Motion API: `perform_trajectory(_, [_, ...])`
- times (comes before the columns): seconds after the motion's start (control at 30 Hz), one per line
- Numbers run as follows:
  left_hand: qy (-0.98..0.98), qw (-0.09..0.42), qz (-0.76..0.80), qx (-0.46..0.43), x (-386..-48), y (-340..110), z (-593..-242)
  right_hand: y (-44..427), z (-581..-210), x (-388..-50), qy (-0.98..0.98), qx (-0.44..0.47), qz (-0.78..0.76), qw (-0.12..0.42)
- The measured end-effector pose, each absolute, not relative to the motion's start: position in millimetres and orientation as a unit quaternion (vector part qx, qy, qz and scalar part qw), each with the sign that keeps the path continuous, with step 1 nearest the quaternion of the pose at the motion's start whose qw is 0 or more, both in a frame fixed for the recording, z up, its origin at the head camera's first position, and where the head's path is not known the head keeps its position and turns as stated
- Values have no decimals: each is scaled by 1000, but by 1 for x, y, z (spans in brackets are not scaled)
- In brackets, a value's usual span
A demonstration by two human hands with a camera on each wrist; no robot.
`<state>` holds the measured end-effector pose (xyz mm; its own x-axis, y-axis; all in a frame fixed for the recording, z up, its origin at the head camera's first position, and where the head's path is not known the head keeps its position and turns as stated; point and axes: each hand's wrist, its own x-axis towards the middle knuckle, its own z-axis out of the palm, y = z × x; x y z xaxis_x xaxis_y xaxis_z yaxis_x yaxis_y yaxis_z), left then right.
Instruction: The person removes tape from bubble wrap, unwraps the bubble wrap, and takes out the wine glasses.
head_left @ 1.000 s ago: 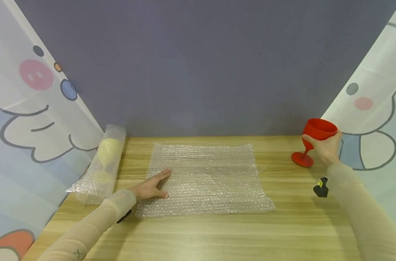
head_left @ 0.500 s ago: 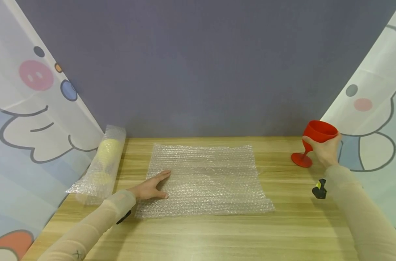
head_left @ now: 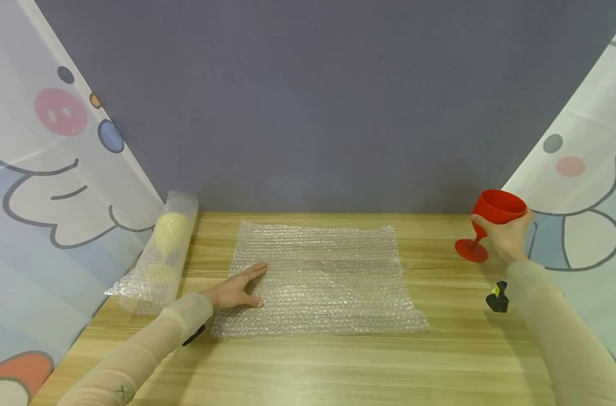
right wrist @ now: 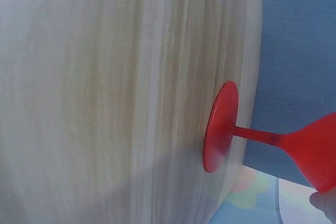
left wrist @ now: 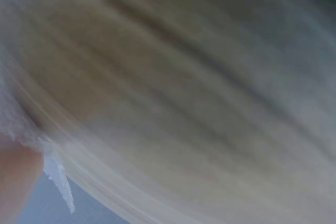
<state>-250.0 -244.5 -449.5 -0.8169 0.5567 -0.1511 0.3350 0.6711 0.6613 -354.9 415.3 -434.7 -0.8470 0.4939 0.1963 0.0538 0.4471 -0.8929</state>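
A sheet of bubble wrap [head_left: 318, 282] lies flat on the wooden table. On its left edge rests my left hand [head_left: 234, 290], fingers straight and thumb spread. At the far right, my right hand [head_left: 506, 234] grips the bowl of a red goblet [head_left: 498, 207], with thumb and fingers around its sides. The goblet stands upright; in the right wrist view its round base [right wrist: 221, 127] is at the table surface, and a fingertip [right wrist: 325, 203] touches the bowl. The left wrist view is mostly blurred table, with part of a finger [left wrist: 18, 182] and bubble wrap [left wrist: 59, 179] at the lower left.
A pale yellow object [head_left: 172, 232] wrapped in bubble wrap lies at the table's left edge. A grey wall [head_left: 328, 113] stands behind the table [head_left: 308, 366], and printed curtains hang on both sides. A small black device [head_left: 498, 299] is at my right wrist.
The head view has shifted slightly. Both hands keep their places, the left on the bubble wrap and the right around the goblet's bowl.
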Motion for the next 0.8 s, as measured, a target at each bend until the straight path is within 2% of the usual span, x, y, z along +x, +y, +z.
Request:
perform_trajectory(0.13, [899, 174, 314, 249, -250, -242, -449, 402, -417, -335, -824, -174, 501, 200])
perform_trajectory(0.23, [899, 177, 314, 248, -250, -242, -448, 406, -420, -333, -827, -171, 499, 195])
perform_trajectory(0.47, [896, 186, 319, 246, -250, -242, -449, 426, -449, -348, -832, -159, 480, 230])
perform_trajectory(0.8, [890, 188, 338, 241, -251, -245, -448, 431, -447, -353, -822, -127, 509, 221])
